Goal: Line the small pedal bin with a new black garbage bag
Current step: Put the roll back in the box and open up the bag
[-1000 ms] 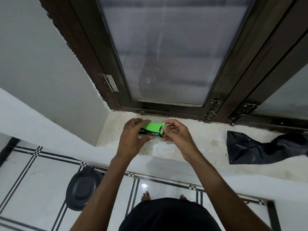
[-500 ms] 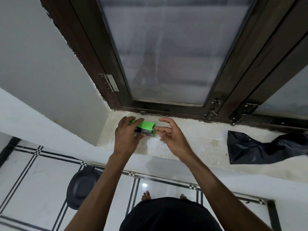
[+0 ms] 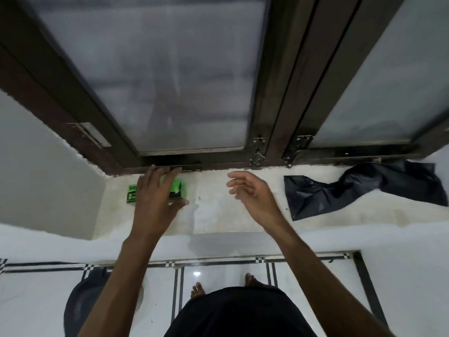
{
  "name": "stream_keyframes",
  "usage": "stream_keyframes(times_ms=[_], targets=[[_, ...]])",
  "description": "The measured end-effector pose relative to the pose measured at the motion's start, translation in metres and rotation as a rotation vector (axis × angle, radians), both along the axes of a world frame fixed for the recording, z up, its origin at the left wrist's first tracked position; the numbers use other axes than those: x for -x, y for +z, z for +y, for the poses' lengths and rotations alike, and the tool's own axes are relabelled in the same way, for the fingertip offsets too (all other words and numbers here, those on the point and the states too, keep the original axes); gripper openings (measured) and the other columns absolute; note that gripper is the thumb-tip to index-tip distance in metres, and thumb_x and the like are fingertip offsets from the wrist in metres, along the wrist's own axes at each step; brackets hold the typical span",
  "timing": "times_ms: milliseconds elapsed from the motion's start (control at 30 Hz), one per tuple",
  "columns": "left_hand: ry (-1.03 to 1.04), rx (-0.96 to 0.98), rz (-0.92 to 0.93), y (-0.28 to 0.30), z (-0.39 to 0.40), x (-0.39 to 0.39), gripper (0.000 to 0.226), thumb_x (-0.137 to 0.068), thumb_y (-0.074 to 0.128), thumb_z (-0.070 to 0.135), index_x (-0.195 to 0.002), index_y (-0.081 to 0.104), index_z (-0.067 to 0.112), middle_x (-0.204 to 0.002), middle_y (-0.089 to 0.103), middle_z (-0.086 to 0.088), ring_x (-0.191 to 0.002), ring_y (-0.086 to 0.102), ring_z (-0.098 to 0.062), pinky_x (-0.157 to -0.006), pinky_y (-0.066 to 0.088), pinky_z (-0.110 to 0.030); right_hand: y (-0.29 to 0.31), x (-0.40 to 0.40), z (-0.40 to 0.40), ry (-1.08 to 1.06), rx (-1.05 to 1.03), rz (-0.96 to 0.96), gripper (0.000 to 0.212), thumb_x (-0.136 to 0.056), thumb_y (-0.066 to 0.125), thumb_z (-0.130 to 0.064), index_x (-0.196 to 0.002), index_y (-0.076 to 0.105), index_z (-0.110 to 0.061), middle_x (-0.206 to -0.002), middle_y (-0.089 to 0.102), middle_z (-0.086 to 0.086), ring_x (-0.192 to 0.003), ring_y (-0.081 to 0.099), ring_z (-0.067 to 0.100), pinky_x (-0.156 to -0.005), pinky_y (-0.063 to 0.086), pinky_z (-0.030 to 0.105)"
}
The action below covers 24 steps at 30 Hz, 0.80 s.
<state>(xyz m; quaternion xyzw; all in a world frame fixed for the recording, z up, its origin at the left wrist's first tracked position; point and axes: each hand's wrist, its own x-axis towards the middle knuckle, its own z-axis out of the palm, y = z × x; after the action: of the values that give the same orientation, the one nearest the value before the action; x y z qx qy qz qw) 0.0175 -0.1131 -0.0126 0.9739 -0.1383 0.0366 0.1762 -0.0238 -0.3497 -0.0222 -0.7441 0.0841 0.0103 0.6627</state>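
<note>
A green and black box of garbage bags (image 3: pixel 178 190) lies on the pale window sill (image 3: pixel 218 215) at the left. My left hand (image 3: pixel 155 198) rests over it, fingers spread across its top and thumb at its near side. My right hand (image 3: pixel 252 193) hovers above the middle of the sill, fingers apart and holding nothing. A loose black garbage bag (image 3: pixel 359 190) lies crumpled flat on the sill to the right. The dark round pedal bin (image 3: pixel 80 305) stands on the floor at the lower left, partly hidden by my left arm.
A dark wooden window frame (image 3: pixel 274 93) with frosted panes and metal latches (image 3: pixel 258 152) rises behind the sill. A white wall (image 3: pixel 36 166) closes the sill's left end. White floor tiles with black lines (image 3: pixel 177 288) lie below, with my bare feet near the wall.
Both hands held the green box a second ago. My left hand has carried it left and down onto the sill; my right hand has let go and drifted right.
</note>
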Motion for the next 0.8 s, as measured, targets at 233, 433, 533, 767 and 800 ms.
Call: stream_keyframes(times_ms=[233, 433, 533, 767, 800], targets=[[-0.375, 0.294, -0.027, 0.017, -0.118, 0.023, 0.011, -0.092, 0.068, 0.018, -0.100, 0.074, 0.021, -0.102, 0.072, 0.006, -0.095, 0.064, -0.016, -0.084, 0.051, -0.030, 0.017, 0.040, -0.180, -0.636, 0.237, -0.178, 0.016, -0.091, 0.057, 0.005, -0.098, 0.068, -0.006, -0.087, 0.073, 0.001, -0.080, 0.067, 0.014, -0.079, 0.054, 0.024], [-0.648, 0.266, 0.023, 0.031, -0.230, 0.034, 0.012, -0.091, 0.065, 0.019, -0.098, 0.073, 0.026, -0.099, 0.069, 0.010, -0.089, 0.063, -0.012, -0.075, 0.049, -0.025, 0.011, 0.059, -0.338, -0.892, 0.922, 0.103, 0.027, -0.094, 0.048, -0.008, -0.110, 0.070, -0.009, -0.111, 0.072, 0.015, -0.104, 0.064, 0.035, -0.091, 0.047, 0.032], [-0.666, 0.285, 0.083, 0.034, -0.263, 0.049, 0.013, -0.092, 0.063, 0.021, -0.099, 0.071, 0.029, -0.100, 0.068, 0.014, -0.089, 0.061, -0.008, -0.076, 0.050, -0.026, -0.006, 0.060, -0.381, -0.545, 1.076, 0.331, 0.034, -0.096, 0.050, -0.008, -0.129, 0.060, -0.005, -0.129, 0.061, 0.022, -0.123, 0.051, 0.039, -0.105, 0.040, 0.040], [-0.649, 0.346, 0.214, 0.026, -0.274, 0.079, 0.012, -0.094, 0.061, 0.022, -0.100, 0.071, 0.025, -0.092, 0.063, 0.017, -0.075, 0.055, 0.000, -0.069, 0.049, -0.023, -0.010, 0.076, -0.380, -0.547, 1.143, 0.271, 0.012, -0.084, 0.060, -0.011, -0.088, 0.071, -0.007, -0.091, 0.071, 0.016, -0.089, 0.060, 0.039, -0.077, 0.049, 0.038], [-0.643, 0.362, 0.231, 0.026, -0.273, 0.082, 0.012, -0.094, 0.061, 0.021, -0.100, 0.071, 0.025, -0.090, 0.061, 0.018, -0.074, 0.054, 0.001, -0.068, 0.047, -0.021, -0.008, 0.084, -0.370, -0.588, 1.082, 0.231, 0.010, -0.083, 0.063, -0.012, -0.089, 0.070, -0.009, -0.089, 0.071, 0.013, -0.087, 0.061, 0.035, -0.076, 0.049, 0.037]])
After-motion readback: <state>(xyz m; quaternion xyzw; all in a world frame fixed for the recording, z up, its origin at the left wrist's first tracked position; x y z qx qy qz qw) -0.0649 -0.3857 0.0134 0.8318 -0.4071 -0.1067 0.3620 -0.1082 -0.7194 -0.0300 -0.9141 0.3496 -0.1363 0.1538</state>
